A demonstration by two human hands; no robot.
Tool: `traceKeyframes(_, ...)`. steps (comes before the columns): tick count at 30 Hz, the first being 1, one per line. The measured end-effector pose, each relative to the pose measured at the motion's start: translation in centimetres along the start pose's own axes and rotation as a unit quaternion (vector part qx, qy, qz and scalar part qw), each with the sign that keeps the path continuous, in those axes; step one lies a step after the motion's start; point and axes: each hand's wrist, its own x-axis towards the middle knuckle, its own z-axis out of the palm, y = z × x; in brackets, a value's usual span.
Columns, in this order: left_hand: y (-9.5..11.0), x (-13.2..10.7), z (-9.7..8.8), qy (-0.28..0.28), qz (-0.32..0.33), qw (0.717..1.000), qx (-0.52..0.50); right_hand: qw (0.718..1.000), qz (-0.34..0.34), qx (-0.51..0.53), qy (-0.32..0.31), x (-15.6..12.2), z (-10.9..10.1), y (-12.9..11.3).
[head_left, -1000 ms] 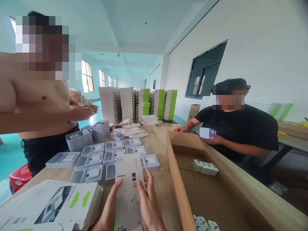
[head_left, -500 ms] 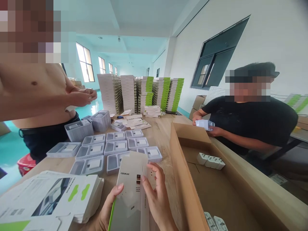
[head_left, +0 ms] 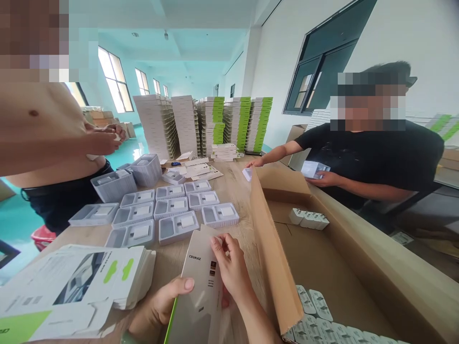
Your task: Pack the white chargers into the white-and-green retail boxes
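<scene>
A slim white carton with "CEUKAZ" printed on it and a green edge stands tilted in front of me. My left hand grips its left side, thumb on the printed face. My right hand pinches the carton's upper right edge by the end flap; some of its fingers are hidden behind the card. Just beyond the carton, rows of white plastic trays lie on the table, with a white block in one compartment of each. To the left is a pile of flattened printed cartons.
A large cardboard box on the right holds several white plug adapters. Tall carton stacks stand at the back. Nested trays sit near a bare-chested person at left. A person in black holds trays across the box.
My right hand's fingers have drawn together at the carton's upper edge. The person in black has stretched one arm to the table, setting a tray beside the large box. The view has shifted.
</scene>
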Motion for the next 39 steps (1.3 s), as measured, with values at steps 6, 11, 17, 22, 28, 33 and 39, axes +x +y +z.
traceKeyframes(6,0.3,0.2,-0.5,-0.025,-0.009,0.999,0.021,0.996,0.020,0.076,-0.035,-0.4,-0.3,-1.0)
traceKeyframes(11,0.5,0.9,-0.7,0.007,0.016,0.998,0.055,0.987,0.051,0.148,-0.037,-0.4,0.0,-1.5)
traceKeyframes(17,1.1,1.9,-1.0,0.117,0.075,0.987,0.081,0.958,0.158,0.213,-0.111,-0.6,0.3,-1.6)
traceKeyframes(22,1.1,2.4,-0.5,0.183,0.120,0.970,0.110,0.945,0.222,0.183,-0.158,-1.0,0.7,-0.8)
traceKeyframes(28,1.1,2.6,0.3,0.223,0.154,0.953,0.139,0.937,0.248,0.191,-0.155,-1.1,0.8,-0.4)
traceKeyframes(33,0.8,2.6,0.3,0.242,0.153,0.947,0.149,0.929,0.275,0.188,-0.161,-1.4,0.9,-0.7)
traceKeyframes(39,0.2,4.0,-1.3,0.283,0.190,0.923,0.182,0.947,0.255,0.134,-0.145,-1.3,1.0,-0.1)
